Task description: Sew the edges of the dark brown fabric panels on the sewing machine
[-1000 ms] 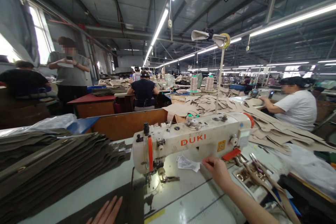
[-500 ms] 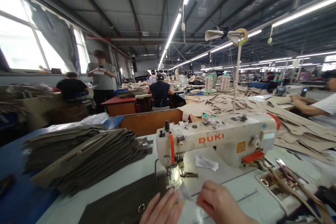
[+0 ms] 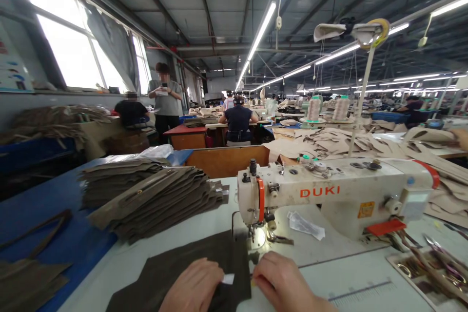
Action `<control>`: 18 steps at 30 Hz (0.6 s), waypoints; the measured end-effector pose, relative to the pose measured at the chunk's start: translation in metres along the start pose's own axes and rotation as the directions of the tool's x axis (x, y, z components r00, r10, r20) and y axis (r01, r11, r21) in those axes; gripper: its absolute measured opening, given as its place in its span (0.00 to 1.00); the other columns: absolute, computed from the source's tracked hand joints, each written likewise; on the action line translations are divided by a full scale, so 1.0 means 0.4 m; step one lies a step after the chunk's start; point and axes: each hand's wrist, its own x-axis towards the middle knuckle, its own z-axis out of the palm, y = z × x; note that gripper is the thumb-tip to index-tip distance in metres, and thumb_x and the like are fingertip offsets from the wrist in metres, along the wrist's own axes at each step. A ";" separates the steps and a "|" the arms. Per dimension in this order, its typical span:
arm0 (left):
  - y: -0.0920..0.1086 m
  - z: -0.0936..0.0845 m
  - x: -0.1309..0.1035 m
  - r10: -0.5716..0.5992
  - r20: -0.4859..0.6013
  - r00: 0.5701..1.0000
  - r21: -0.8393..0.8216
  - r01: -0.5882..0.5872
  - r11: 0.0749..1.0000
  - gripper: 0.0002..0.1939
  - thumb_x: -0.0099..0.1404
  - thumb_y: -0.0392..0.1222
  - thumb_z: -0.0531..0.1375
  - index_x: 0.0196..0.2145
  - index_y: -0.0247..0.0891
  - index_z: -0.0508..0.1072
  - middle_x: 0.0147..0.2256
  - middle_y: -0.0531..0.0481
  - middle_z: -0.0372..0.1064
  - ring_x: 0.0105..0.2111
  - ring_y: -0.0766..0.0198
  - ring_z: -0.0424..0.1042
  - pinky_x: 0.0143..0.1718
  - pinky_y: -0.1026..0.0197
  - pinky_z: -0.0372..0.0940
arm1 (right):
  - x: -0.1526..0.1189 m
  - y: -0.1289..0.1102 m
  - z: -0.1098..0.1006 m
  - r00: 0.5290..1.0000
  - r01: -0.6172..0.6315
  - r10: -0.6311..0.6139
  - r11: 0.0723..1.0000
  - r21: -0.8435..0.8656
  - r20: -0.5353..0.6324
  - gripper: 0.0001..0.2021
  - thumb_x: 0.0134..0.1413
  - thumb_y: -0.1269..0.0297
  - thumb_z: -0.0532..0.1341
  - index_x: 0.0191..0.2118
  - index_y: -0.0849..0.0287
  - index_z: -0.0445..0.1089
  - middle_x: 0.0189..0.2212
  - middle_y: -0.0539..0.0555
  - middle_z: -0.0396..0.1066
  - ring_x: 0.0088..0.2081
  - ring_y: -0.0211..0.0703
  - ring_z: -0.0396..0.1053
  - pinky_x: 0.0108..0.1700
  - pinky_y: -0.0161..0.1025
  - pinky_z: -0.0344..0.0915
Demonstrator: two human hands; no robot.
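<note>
Low at bottom centre, left hand curled, fingertips at white tag on dark cloth, right hand curled near the cloth's edge, cannot tell whether either pinches anything, sewing machine right of centre.

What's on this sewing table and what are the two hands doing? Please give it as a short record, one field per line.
Machine: sewing machine marked DUKI, on a pale table
Left hand: left hand over dark cloth, small white tag at its fingertips
Right hand: right hand by the cloth's right edge; its grip is hidden
Machine bed: whitish slips
Left of machine: dark cloth stack
Behind machine: pale cloth pieces
</note>
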 end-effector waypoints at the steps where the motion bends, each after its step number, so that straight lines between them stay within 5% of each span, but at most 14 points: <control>1: -0.009 0.010 0.003 -0.016 -0.005 1.000 0.004 0.017 1.000 0.13 0.74 0.37 0.46 0.41 0.43 0.71 0.36 0.55 0.76 0.37 0.66 0.76 0.50 0.64 0.67 | -0.001 0.007 0.004 0.999 -0.025 0.025 1.000 -0.002 0.027 0.07 0.61 0.70 0.56 0.31 0.56 0.67 0.27 0.49 0.70 0.30 0.39 0.68 0.31 0.32 0.61; 4: -0.023 0.056 0.012 -0.008 -0.006 1.000 0.016 0.008 1.000 0.14 0.70 0.31 0.47 0.41 0.41 0.71 0.38 0.52 0.76 0.40 0.63 0.76 0.50 0.58 0.68 | -0.007 0.025 0.024 0.993 0.039 -0.037 0.999 -0.017 0.109 0.04 0.58 0.71 0.58 0.34 0.57 0.70 0.31 0.51 0.73 0.34 0.41 0.69 0.37 0.34 0.65; 9: -0.015 0.128 0.012 0.006 0.173 0.985 -0.017 -0.003 1.000 0.18 0.59 0.22 0.49 0.39 0.39 0.71 0.41 0.49 0.75 0.42 0.58 0.75 0.46 0.54 0.70 | -0.019 0.046 0.050 0.941 0.231 -0.223 0.973 -0.002 0.254 0.07 0.58 0.66 0.62 0.42 0.60 0.72 0.41 0.53 0.75 0.43 0.44 0.69 0.50 0.37 0.65; 18: -0.020 0.149 -0.013 -0.004 0.243 0.970 -0.076 0.023 0.997 0.21 0.54 0.21 0.51 0.40 0.41 0.69 0.39 0.53 0.74 0.39 0.62 0.75 0.43 0.62 0.69 | -0.032 0.069 0.070 0.884 0.413 -0.369 0.904 -0.110 0.287 0.09 0.66 0.61 0.58 0.43 0.60 0.72 0.42 0.52 0.77 0.46 0.41 0.70 0.47 0.34 0.66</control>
